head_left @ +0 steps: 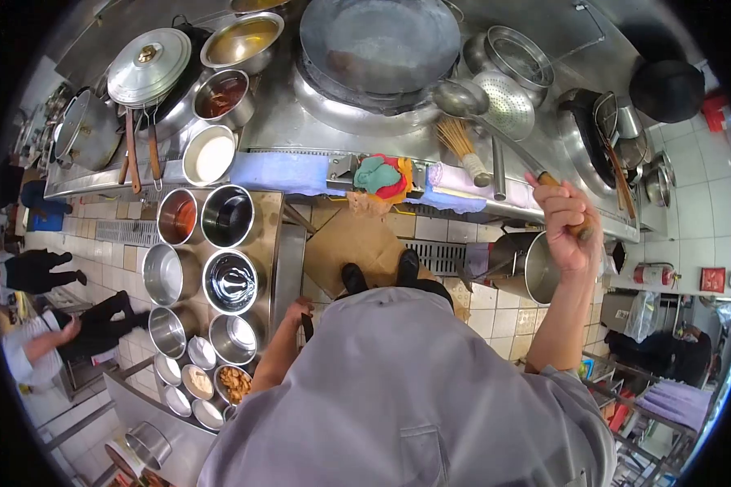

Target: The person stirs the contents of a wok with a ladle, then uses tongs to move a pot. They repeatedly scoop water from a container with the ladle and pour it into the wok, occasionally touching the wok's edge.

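My right hand (568, 223) is closed round the wooden handle of a metal ladle (461, 99), whose bowl lies beside the rim of a large dark wok (380, 45) on the stove. My left hand (299, 308) hangs low by my side, next to the trolley of pots, near a small dark object that I cannot make out; its fingers are too small to read. Right of the wok sit a perforated strainer (503, 105) and a bamboo brush (463, 150). Folded cloths (382, 177) lie along the stove's front edge.
Steel pots of dark liquid (231, 282), red sauce and powders stand on the trolley at left. A lidded pot (149, 69) and metal bowls are at back left. Another person (41, 349) is at far left. A large open pot (542, 268) stands below the counter at right.
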Action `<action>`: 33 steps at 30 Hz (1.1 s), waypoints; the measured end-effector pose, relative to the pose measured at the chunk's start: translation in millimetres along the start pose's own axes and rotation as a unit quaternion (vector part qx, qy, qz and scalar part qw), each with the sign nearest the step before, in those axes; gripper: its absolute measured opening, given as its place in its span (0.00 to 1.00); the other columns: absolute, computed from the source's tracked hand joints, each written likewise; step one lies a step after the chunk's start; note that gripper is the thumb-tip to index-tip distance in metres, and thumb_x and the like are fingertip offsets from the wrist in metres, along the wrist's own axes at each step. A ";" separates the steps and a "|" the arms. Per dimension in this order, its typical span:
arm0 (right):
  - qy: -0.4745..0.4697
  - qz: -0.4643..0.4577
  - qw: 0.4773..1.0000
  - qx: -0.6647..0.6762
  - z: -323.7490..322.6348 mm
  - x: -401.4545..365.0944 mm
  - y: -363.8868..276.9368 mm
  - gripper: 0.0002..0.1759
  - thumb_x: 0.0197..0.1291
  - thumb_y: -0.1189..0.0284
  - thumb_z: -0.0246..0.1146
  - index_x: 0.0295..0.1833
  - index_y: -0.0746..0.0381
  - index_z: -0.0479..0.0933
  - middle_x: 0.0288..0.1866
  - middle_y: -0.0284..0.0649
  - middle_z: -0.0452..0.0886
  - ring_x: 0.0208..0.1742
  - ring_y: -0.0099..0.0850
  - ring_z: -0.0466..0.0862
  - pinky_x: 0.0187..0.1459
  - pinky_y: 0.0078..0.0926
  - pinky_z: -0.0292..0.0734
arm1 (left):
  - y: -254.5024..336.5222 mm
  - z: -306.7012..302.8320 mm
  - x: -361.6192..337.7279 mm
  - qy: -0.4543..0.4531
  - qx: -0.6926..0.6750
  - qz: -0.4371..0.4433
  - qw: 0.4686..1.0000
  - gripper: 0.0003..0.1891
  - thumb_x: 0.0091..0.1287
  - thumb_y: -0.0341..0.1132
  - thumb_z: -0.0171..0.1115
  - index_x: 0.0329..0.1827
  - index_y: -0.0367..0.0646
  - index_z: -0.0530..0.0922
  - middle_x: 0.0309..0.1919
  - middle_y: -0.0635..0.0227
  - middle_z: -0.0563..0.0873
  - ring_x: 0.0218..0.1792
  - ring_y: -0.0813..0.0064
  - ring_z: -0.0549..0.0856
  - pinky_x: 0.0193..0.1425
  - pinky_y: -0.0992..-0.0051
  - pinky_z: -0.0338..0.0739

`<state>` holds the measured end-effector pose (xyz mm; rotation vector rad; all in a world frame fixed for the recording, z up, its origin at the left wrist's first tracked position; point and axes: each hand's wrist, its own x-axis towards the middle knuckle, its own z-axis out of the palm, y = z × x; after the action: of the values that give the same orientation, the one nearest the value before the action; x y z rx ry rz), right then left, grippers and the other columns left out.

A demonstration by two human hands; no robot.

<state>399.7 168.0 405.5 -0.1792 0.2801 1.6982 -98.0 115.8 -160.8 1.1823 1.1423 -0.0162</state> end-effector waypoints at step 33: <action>0.175 -0.200 0.710 -0.653 -73.4 36.3 -45.9 0.29 0.55 0.78 0.51 0.62 0.66 0.49 0.26 0.37 0.69 0.16 0.19 0.66 0.15 0.15 0.63 | 19.4 32.4 -14.1 0.107 0.112 0.025 0.988 0.19 0.52 0.31 0.54 0.49 0.47 0.73 0.42 0.63 0.80 0.35 0.72 0.81 0.33 0.76 0.74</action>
<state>436.6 187.3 321.4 -1.5104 -0.7198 1.1115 -72.0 93.5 -139.5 1.4383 1.3228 0.0222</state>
